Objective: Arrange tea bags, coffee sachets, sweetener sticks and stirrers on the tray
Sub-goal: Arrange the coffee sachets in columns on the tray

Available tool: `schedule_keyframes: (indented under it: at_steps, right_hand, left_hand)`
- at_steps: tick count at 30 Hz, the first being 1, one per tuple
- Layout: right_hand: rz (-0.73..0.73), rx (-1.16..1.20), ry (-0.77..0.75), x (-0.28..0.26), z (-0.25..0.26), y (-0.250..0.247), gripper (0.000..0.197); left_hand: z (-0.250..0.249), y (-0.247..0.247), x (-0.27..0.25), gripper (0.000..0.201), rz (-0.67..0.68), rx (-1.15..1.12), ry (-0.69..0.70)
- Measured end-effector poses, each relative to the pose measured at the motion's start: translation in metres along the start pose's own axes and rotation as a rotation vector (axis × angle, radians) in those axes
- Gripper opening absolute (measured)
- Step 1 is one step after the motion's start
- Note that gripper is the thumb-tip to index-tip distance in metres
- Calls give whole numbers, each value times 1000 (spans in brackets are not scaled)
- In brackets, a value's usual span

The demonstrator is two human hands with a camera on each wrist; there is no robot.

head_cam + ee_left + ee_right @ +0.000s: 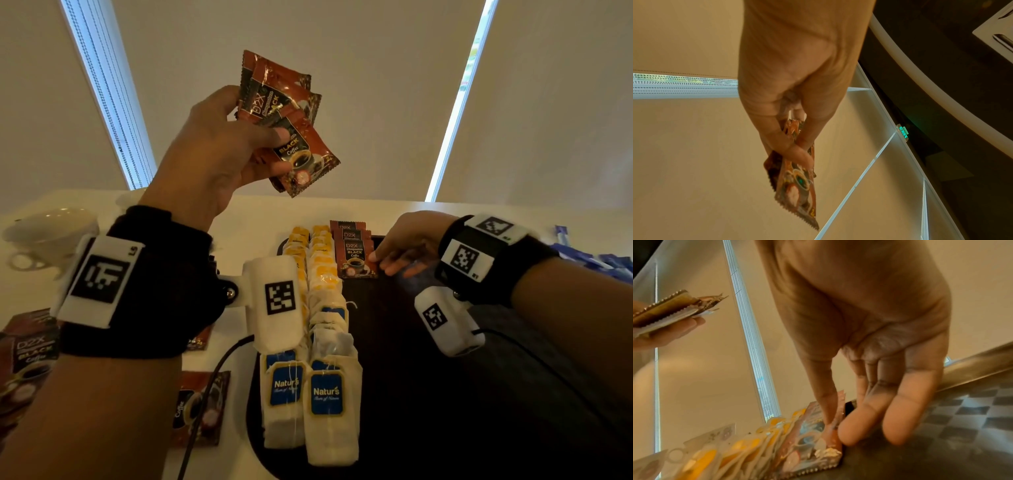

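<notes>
step: we are laying coffee sachets on the tray (445, 359) | left hand (219, 154) pinches spare sachets (284, 120) aloft | right hand (404, 246), fingers straight, touches top laid sachet (356, 257) just beside tea bags (322, 325) | next: we judge another sachet overlaps toward us

Right half of the dark tray (428, 359) is bare, so plenty of room there. Left side's packed with two rows of tea bags (325, 342), and the coffee sachets (354, 253) block the far end.
</notes>
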State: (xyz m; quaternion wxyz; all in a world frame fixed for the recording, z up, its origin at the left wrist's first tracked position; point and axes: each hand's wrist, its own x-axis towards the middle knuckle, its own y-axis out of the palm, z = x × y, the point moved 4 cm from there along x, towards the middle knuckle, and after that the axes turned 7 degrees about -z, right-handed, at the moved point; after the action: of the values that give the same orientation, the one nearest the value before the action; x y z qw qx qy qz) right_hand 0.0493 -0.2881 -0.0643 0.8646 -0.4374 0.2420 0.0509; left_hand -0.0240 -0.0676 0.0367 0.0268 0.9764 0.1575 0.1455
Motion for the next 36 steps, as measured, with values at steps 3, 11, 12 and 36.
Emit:
schedule_keyframes:
  at_steps: [3, 11, 12, 36]
  right_hand:
    - [-19, -6, -33, 2, 5, 3, 10]
    - [-53, 42, -114, 2, 10, 3, 11]
    - [-55, 51, -115, 2, 10, 3, 11]
    - [-231, 386, -640, -95, 35, -19, 28]
  left_hand:
    - [1, 1, 0, 45, 4, 3, 0]
    - [2, 2, 0, 47, 14, 6, -6]
    - [2, 3, 0, 47, 14, 8, -8]
    - [13, 29, -14, 50, 228, 213, -65]
